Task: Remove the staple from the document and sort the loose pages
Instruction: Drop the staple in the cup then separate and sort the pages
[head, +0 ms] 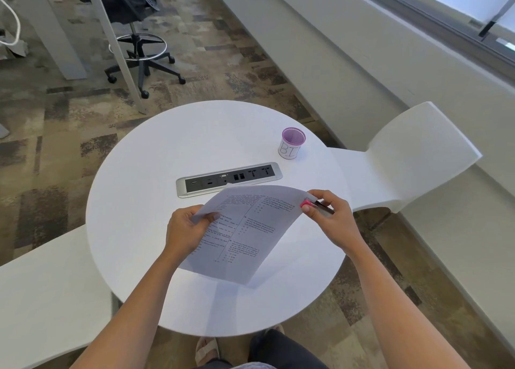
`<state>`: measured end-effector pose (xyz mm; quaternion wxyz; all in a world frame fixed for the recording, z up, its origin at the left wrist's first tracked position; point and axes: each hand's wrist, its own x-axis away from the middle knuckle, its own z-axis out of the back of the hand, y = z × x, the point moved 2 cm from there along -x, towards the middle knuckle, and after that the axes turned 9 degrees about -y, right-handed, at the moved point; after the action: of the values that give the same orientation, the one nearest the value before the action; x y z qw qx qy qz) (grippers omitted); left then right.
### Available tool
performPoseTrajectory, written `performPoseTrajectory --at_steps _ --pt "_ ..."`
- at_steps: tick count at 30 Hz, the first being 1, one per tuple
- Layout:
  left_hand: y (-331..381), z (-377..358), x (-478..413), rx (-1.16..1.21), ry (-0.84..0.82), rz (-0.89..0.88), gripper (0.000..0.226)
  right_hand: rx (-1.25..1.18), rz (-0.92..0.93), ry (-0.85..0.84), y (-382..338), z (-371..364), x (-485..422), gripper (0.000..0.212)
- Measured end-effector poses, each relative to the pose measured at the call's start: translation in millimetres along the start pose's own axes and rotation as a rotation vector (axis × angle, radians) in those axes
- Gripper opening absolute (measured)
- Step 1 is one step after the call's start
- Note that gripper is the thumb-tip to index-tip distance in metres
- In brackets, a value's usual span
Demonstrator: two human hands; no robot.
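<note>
the right hand [330, 215] pinches a pink-tipped staple remover [313, 205] against the document's [239, 229] far right corner, while the left hand's [186, 231] thumb and fingers grip its left edge. the thin printed sheets curve, lifted above the near half of the smooth round white table [133, 196]. bare tabletop spreads left and far, up to a metal socket strip [229, 178] and a purple mesh cup [292, 143] far right.

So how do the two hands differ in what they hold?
The left hand pinches the document's left edge, thumb on top. The right hand holds a pink tool at the document's far right corner. Both are raised above the table.
</note>
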<state>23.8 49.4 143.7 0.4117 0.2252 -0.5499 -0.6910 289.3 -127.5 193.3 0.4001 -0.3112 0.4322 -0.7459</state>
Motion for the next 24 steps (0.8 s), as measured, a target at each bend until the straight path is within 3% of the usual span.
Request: performPoseTrajectory --at_steps 7,17,24 --pt "-0.2 -0.3 -0.2 0.013 0.012 -0.002 0.012 0.022 -0.015 -0.01 -2.8 1.4 -2.7 0.023" --pt "0.2 -0.9 1.1 0.03 0.006 -0.004 0.005 -0.002 -0.019 -0.025 -4.4 0.5 -1.4 0.022" --pt "-0.3 0.2 1.8 0.001 0.007 -0.008 0.01 0.123 -0.037 -0.044 -4.0 1.4 -4.5 0.023"
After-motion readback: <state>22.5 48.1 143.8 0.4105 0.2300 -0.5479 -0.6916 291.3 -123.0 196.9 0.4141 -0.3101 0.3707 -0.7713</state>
